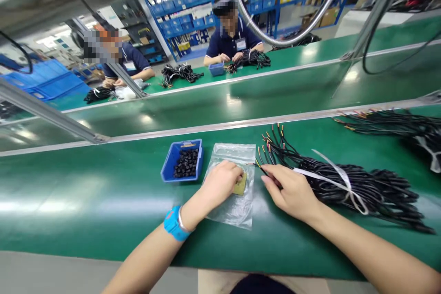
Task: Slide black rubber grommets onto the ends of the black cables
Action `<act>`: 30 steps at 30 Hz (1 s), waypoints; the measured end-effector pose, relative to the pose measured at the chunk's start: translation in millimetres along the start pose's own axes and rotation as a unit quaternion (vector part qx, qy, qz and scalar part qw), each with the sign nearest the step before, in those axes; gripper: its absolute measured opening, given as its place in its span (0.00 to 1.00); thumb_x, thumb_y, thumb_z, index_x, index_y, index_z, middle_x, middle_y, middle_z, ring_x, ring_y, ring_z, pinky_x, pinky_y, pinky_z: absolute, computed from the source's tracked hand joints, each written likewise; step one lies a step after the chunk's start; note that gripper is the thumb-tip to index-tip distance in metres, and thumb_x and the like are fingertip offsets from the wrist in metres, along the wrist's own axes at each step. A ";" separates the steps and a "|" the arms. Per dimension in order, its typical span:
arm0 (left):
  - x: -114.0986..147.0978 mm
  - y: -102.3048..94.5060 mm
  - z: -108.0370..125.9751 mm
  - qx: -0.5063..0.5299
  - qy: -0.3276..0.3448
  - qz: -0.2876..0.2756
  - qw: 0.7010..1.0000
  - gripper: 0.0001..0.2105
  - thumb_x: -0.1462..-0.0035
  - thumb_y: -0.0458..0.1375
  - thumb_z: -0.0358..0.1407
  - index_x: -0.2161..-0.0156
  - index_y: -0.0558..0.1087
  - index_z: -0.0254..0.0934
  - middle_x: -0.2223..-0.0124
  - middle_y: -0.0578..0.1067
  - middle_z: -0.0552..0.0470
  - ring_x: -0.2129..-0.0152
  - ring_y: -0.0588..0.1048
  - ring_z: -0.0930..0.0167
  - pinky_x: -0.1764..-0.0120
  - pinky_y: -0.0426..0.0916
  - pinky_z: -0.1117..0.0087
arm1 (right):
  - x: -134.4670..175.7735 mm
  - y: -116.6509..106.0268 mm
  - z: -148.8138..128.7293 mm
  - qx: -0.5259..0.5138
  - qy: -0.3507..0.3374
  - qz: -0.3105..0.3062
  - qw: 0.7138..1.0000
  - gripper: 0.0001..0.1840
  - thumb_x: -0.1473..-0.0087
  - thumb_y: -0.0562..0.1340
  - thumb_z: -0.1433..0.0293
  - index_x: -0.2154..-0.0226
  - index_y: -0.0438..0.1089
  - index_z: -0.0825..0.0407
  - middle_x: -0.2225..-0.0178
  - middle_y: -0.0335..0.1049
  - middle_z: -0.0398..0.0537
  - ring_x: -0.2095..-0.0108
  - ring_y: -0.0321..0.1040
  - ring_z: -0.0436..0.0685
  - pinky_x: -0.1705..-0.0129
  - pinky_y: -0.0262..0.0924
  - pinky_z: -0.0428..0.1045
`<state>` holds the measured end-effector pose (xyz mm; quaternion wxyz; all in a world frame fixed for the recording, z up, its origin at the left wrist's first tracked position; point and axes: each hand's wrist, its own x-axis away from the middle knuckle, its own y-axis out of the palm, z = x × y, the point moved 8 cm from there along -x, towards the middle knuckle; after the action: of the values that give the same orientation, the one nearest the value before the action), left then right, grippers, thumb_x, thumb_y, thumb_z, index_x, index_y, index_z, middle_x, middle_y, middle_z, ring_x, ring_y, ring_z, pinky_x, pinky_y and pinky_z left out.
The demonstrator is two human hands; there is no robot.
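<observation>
My right hand (292,189) pinches the end of a black cable (263,170), whose thin red, yellow and black wires point left. Curled over a yellowish sponge-like pad (240,187) is my left hand (222,181), its fingers bent together; whatever is in them is hidden. Pad and hand are on a clear zip bag (230,218) lying flat on the green work surface. Just left of the bag stands a blue bin (166,169) with small black parts (186,163). A bundle of black cables (361,183), bound with a white tie (339,172), lies beyond my right hand.
Another cable bundle (409,124) lies at the far right. A metal rail (220,126) runs behind the work surface, with slanted posts (51,112). Across the belt, two people sit handling cables. A flexible metal conduit (265,39) hangs overhead.
</observation>
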<state>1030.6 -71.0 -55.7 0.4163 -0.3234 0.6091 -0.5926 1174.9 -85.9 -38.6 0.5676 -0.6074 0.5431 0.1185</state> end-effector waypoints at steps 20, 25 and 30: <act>19.6 11.9 6.6 0.764 -0.187 0.099 0.610 0.15 0.57 0.69 0.40 0.67 0.73 0.33 0.70 0.76 0.52 0.76 0.73 0.76 0.71 0.68 0.75 | -5.6 -36.4 -28.1 -0.104 -0.005 0.039 0.994 0.09 0.43 0.57 0.75 0.61 0.71 0.52 0.74 0.69 0.44 0.75 0.65 0.49 0.73 0.61 0.45; 21.8 13.7 8.2 0.769 -0.182 0.104 0.604 0.14 0.58 0.70 0.38 0.67 0.74 0.33 0.70 0.77 0.51 0.75 0.74 0.75 0.71 0.69 0.75 | -8.9 -34.5 -26.8 -0.111 0.008 0.019 0.994 0.08 0.44 0.58 0.74 0.65 0.73 0.52 0.76 0.68 0.43 0.77 0.64 0.47 0.76 0.58 0.44; 22.8 11.9 7.7 0.767 -0.172 0.108 0.608 0.13 0.57 0.69 0.39 0.67 0.74 0.34 0.70 0.77 0.51 0.75 0.74 0.75 0.71 0.69 0.75 | -10.2 -31.0 -26.8 -0.128 0.015 -0.008 0.992 0.09 0.44 0.58 0.75 0.65 0.73 0.53 0.77 0.68 0.42 0.78 0.63 0.47 0.77 0.56 0.43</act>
<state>1028.5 -93.7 -69.9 0.6699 0.0865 -0.1208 -0.7274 1182.9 -109.7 -4.8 0.4781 -0.6809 0.5269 0.1738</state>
